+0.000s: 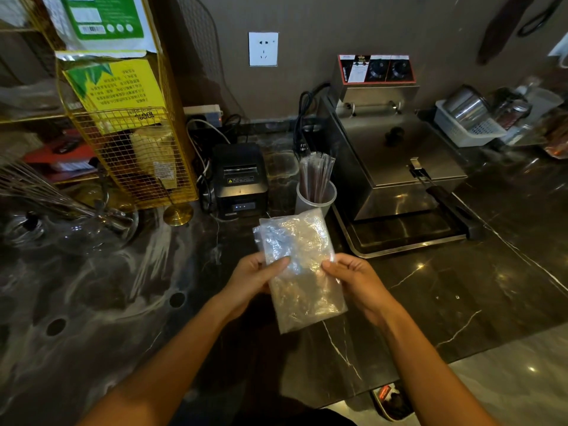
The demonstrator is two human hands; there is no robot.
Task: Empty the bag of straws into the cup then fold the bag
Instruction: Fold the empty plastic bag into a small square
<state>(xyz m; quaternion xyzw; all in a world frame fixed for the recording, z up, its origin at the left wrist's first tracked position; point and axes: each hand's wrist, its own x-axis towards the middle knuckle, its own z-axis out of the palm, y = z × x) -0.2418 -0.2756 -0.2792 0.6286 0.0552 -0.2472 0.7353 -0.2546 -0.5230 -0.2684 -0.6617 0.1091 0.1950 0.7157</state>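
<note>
A clear, crinkled plastic bag point(302, 272) hangs above the dark marble counter, folded into a narrow upright strip with no straws in it. My left hand point(256, 279) pinches its left edge, thumb on the front. On the opposite edge, my right hand point(353, 282) grips at the same height. Behind the bag stands a translucent cup point(315, 199), and a bundle of dark wrapped straws point(316, 176) stands upright inside it.
A black receipt printer point(238, 179) sits left of the cup, a steel fryer point(393, 155) on a tray to its right. A yellow wire rack point(123, 118) and glassware point(70, 222) fill the left side. The counter edge point(445, 361) runs at lower right.
</note>
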